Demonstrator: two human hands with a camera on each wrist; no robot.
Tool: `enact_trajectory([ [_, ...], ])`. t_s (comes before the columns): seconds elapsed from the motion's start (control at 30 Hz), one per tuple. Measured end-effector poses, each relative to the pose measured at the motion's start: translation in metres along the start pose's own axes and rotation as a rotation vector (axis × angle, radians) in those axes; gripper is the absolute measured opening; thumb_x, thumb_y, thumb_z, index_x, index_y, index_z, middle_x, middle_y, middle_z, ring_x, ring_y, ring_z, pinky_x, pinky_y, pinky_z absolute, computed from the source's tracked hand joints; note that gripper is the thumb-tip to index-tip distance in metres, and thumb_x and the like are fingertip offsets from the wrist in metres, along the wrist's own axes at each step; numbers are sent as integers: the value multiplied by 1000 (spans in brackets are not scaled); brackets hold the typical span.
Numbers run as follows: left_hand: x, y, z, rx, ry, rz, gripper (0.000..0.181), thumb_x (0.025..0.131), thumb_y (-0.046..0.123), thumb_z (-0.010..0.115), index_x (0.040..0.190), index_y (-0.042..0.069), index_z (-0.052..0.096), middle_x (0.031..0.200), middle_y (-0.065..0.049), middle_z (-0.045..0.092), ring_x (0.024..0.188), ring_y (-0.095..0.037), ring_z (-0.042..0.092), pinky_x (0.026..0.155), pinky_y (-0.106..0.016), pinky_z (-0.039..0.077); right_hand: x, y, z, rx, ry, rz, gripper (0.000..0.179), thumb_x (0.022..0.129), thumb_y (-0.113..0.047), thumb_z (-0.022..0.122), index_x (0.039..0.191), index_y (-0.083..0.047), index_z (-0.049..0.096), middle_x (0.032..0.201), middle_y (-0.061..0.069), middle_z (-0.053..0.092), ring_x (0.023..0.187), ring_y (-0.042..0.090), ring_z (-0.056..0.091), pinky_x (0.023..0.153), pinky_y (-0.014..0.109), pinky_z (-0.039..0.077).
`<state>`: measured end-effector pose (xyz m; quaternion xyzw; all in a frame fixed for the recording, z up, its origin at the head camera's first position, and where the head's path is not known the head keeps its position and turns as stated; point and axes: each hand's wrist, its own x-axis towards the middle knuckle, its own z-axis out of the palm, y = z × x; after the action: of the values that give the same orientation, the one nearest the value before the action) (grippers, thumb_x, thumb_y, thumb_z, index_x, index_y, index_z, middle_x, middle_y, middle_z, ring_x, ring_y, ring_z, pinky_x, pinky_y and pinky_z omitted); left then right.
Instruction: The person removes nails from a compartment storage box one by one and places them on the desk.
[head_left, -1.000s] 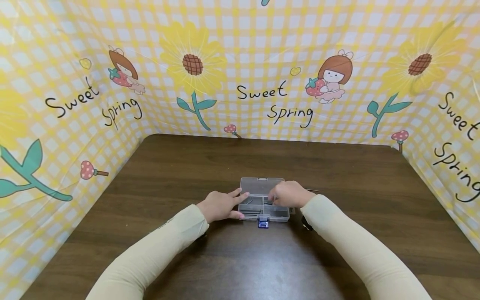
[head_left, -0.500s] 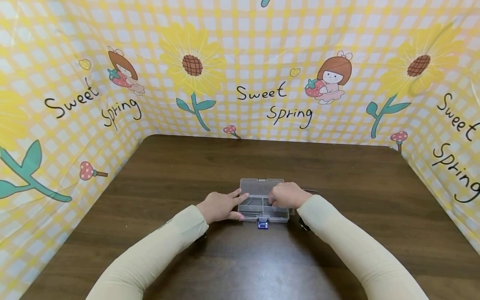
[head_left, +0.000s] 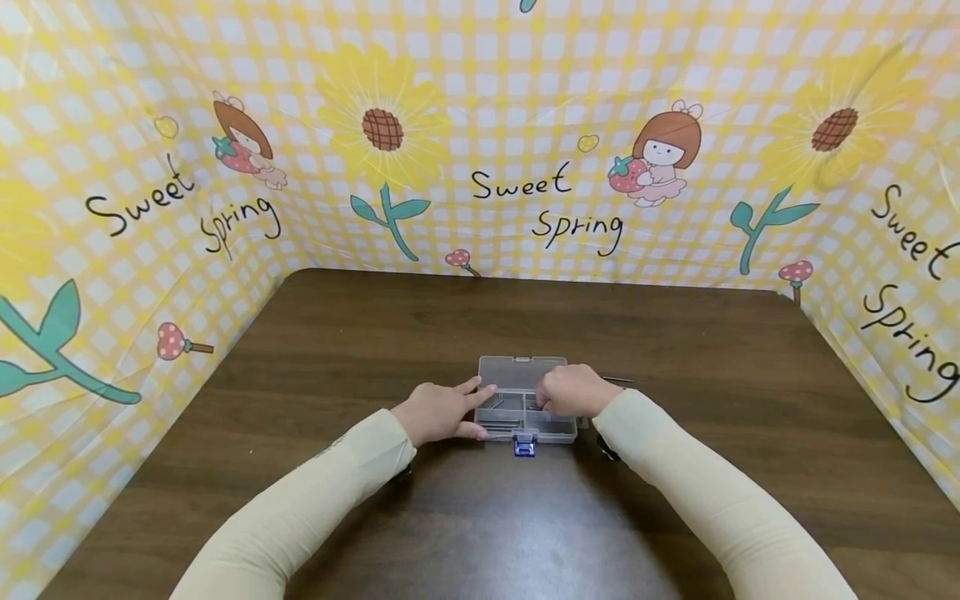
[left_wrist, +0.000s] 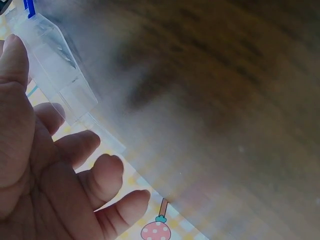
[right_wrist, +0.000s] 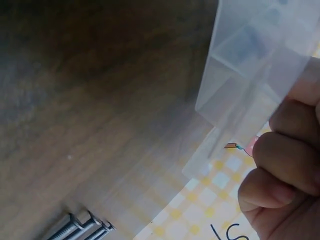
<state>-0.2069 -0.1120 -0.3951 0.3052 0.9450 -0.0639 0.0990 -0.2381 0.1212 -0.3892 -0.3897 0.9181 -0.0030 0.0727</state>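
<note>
A clear plastic compartment box (head_left: 551, 427) stands on the table with its lid (head_left: 510, 372) tipped back and its blue latch (head_left: 524, 447) hanging in front. My left hand (head_left: 433, 412) steadies the box's left side, fingers spread, thumb at the front corner. Screws (head_left: 501, 427) lie in the front left compartment; another thin metal piece (head_left: 497, 401) is behind them. My right hand (head_left: 573, 390) has curled fingers (right_wrist: 285, 160) and reaches into the back right compartment. A small dark piece (head_left: 532, 407) shows beside its fingertips, which are hidden; whether they pinch it, I cannot tell.
Several screws (right_wrist: 82, 227) lie on the table near the right hand, and one thin metal end (head_left: 618, 380) shows behind the wrist in the head view. The brown table (head_left: 360, 325) ends at a yellow checked cloth (head_left: 420, 225) on the back and sides.
The right hand has shifted very slightly over the back right compartment, its fingers staying curled. The left hand and the box hold their places.
</note>
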Motion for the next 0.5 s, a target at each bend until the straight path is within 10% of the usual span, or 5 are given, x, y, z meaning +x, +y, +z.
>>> enact_trajectory([
  [0.5, 1, 0, 0, 24, -17, -18, 76, 85, 63, 50, 150, 25, 35, 150, -4, 38, 41, -12, 34, 42, -27, 22, -2, 0, 0, -25, 20, -16, 11, 86, -6, 66, 80, -13, 71, 82, -2, 69, 74, 13, 63, 68, 34, 53],
])
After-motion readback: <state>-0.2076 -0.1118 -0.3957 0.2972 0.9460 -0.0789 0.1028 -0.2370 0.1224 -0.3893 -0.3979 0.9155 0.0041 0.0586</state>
